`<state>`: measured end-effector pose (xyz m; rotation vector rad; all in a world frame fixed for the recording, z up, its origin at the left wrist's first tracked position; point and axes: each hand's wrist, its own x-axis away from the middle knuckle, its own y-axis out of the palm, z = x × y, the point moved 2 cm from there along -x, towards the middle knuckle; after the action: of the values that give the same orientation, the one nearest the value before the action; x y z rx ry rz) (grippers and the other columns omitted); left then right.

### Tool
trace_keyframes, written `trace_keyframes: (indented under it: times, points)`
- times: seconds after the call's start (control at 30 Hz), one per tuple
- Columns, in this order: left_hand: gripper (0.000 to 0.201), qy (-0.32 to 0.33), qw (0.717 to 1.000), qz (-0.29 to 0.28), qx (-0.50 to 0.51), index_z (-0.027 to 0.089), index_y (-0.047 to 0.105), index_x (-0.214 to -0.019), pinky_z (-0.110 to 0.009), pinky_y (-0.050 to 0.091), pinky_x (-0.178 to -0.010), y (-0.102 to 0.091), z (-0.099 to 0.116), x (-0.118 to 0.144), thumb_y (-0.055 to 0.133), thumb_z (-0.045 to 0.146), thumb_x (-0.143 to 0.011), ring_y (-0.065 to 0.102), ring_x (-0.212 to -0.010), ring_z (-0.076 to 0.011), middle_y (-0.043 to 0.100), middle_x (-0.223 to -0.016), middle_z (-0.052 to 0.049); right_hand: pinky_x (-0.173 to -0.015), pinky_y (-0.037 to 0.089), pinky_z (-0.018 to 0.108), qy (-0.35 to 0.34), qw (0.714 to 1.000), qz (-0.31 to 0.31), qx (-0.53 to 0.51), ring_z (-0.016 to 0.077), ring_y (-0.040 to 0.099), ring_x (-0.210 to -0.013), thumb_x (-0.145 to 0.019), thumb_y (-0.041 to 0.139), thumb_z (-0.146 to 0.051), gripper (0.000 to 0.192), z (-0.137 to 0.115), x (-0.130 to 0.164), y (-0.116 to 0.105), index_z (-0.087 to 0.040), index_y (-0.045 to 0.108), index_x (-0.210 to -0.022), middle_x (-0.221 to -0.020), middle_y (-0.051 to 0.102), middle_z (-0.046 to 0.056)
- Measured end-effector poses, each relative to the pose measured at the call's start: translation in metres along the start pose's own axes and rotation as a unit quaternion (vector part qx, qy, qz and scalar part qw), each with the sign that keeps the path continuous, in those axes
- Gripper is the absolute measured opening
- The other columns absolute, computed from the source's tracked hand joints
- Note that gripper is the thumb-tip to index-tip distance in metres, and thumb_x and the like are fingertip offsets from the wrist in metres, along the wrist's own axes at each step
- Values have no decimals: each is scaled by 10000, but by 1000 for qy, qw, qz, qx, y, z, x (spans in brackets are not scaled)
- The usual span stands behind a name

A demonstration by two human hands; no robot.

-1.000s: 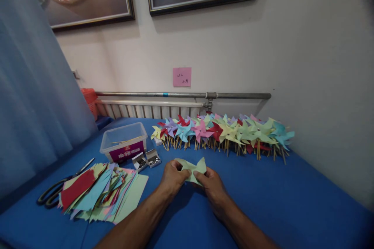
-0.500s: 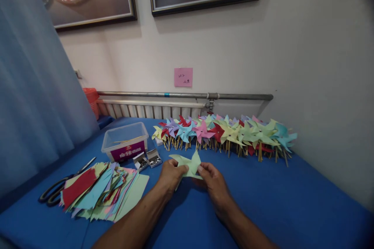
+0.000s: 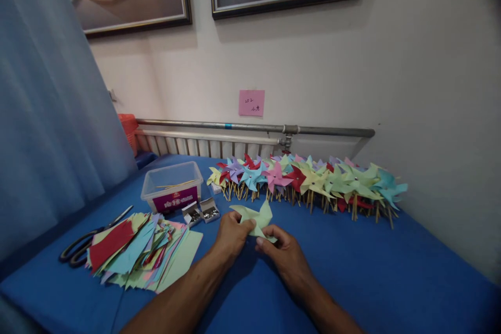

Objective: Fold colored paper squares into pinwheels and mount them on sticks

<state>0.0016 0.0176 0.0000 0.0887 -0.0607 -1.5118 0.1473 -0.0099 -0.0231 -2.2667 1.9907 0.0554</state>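
The left hand [image 3: 230, 234] and the right hand [image 3: 282, 251] both pinch one pale green paper pinwheel [image 3: 255, 217], held just above the blue table [image 3: 391, 271] near its middle. The left fingertips close on its left side, the right fingertips on its lower right edge. Its folded points stick out like a star, one tip up, one to the left; no stick shows on it.

Just beyond the left hand lie two small open boxes of pins [image 3: 201, 212], side by side. Behind them stands one clear plastic tub [image 3: 172, 187] with a purple label and a few thin sticks inside. To the left lies one loose pile of cut coloured paper [image 3: 141, 250], with one pair of scissors [image 3: 92, 237] touching its far edge. Along the wall runs a long row of finished pinwheels [image 3: 309, 180] on sticks, too many and too overlapped to count.
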Motion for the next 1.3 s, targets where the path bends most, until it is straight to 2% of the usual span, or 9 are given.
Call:
trace_keyframes:
  times: [0.13, 0.27, 0.37, 0.5, 0.57, 0.67, 0.77, 1.03, 1.3]
  points:
    - [196, -15, 1000, 24, -14, 139, 615, -589, -227, 286, -473, -2, 2, 0, 738, 291, -589, 401, -478, -86, 538, -526, 23, -610, 433, 269, -7, 999, 45, 30, 186, 639, -657, -770, 688, -548, 353, -6, 1, -1, -200, 641, -732, -673, 697, 8]
    - [207, -18, 1000, 17, 4, 125, 644, -636, -229, 325, -500, -2, 0, -2, 756, 294, -594, 447, -502, -95, 588, -576, 0, -601, 441, 276, 14, 996, 79, 28, 185, 639, -617, -749, 703, -525, 331, -11, 5, 4, -218, 593, -689, -644, 696, 11]
    - [229, -23, 1000, 18, 3, 114, 666, -653, -231, 321, -491, -2, -5, -4, 764, 313, -596, 449, -491, -97, 597, -570, -8, -570, 440, 269, 27, 995, 96, -19, 190, 671, -616, -707, 746, -481, 317, -8, 4, 6, -222, 566, -738, -683, 679, -3]
    - [256, -32, 999, 19, 37, 104, 691, -701, -235, 371, -518, -3, -8, -6, 776, 308, -570, 512, -523, -117, 661, -632, -39, -608, 485, 290, 41, 992, 70, -96, 192, 681, -635, -645, 817, -433, 487, 2, -4, 2, -217, 596, -1021, -744, 693, -11]
    - [264, -40, 998, 15, 44, 102, 696, -708, -237, 381, -518, -3, -8, -6, 781, 301, -558, 521, -522, -120, 676, -642, -49, -641, 490, 291, 39, 992, 39, -110, 182, 672, -667, -650, 829, -438, 530, 9, -9, -3, -197, 618, -1073, -776, 712, 11]
    - [259, -45, 998, 2, 49, 99, 706, -711, -240, 386, -504, 0, -4, -4, 786, 289, -554, 527, -508, -125, 686, -635, -57, -687, 499, 301, 45, 991, 12, -129, 183, 669, -700, -629, 849, -447, 538, 20, -17, -10, -184, 653, -1055, -757, 714, 19]
    - [223, -45, 997, -9, 62, 108, 709, -680, -240, 401, -508, 3, 1, 0, 788, 270, -549, 532, -505, -127, 679, -604, -46, -700, 511, 322, 53, 990, 15, -126, 183, 655, -652, -586, 869, -442, 536, 27, -21, -13, -182, 674, -1012, -660, 675, -8]
    - [209, -56, 996, -38, 50, 104, 717, -672, -235, 408, -520, 8, 1, 5, 773, 245, -528, 559, -526, -136, 685, -599, -48, -849, 526, 400, 42, 986, 4, -160, 287, 713, -913, -571, 888, -489, 596, 24, -21, -4, -177, 716, -1048, -954, 778, 94]
    - [284, -108, 989, -37, 91, 104, 681, -689, -251, 430, -514, 9, -4, 7, 807, 243, -475, 566, -489, -138, 674, -583, -44, -687, 514, 332, 78, 988, 40, -127, 246, 696, -737, -595, 846, -543, 540, 22, -20, -5, -146, 755, -949, -843, 782, 82]
